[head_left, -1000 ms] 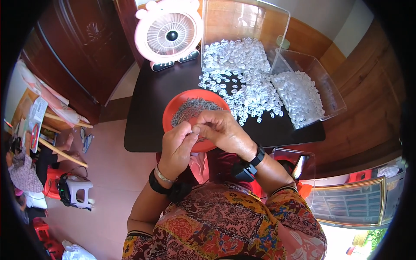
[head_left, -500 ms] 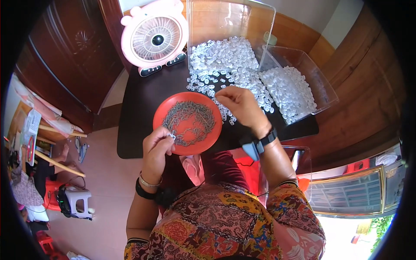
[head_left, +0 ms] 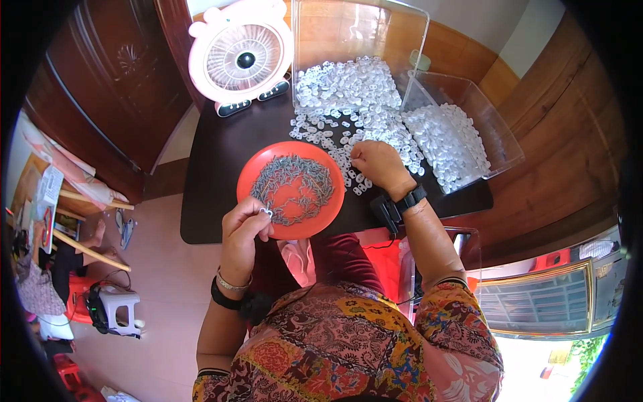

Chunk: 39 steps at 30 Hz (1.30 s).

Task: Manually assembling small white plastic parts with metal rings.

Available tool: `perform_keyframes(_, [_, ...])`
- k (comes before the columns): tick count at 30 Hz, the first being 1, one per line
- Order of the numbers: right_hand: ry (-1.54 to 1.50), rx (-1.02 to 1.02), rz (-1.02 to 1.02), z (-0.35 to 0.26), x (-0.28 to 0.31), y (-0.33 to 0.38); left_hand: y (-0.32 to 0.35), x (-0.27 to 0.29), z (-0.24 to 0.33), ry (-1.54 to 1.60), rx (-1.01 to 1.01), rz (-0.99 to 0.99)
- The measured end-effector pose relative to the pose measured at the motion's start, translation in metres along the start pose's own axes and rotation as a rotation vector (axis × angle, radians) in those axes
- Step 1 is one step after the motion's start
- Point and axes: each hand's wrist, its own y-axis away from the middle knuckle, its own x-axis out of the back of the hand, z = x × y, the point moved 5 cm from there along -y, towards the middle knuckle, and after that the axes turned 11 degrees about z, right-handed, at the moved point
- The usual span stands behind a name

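My left hand is closed in a pinch on a small white plastic clip, held over the near left rim of a round red plate. A ring of small grey screws lies in the plate, thinner toward its middle. To the plate's right, my right hand is at the near edge of a spread of loose white plastic clips. Its fingers are curled together and point left; whatever they may hold is hidden.
A clear bin tipped toward me spills white clips onto the dark table. Right of it, another clear bin holds more. A pink fan stands at the back left. Farther left, a person sits near a white stool.
My right hand has shifted right and slightly nearer, its fingertips leaving the plate's far right edge for the loose clips. My left hand stays in place with its clip.
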Motion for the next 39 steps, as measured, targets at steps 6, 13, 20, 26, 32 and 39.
perform_keyframes(6, [-0.488, -0.232, 0.062, -0.005, 0.015, 0.002, 0.001, -0.008, 0.001, -0.031, 0.019, -0.049])
perform_keyframes(13, [-1.274, -0.357, -0.100, -0.109, 0.012, 0.025, 0.009, -0.041, -0.004, 0.152, 0.104, -0.234])
perform_keyframes(20, [-1.096, 0.006, 0.175, -0.148, 0.003, 0.052, 0.008, -0.027, -0.015, 0.344, 0.062, -0.078])
perform_keyframes(26, [-1.048, 0.080, 0.143, -0.158, 0.008, 0.060, 0.005, -0.012, -0.018, 0.491, 0.090, -0.106])
perform_keyframes(32, [-0.976, 0.147, 0.088, -0.157, 0.011, 0.053, 0.004, -0.010, -0.023, 0.584, 0.148, -0.190])
perform_keyframes(39, [-1.131, -0.098, -0.079, -0.152, -0.001, 0.050, 0.010, -0.017, -0.017, 0.525, 0.146, -0.211])
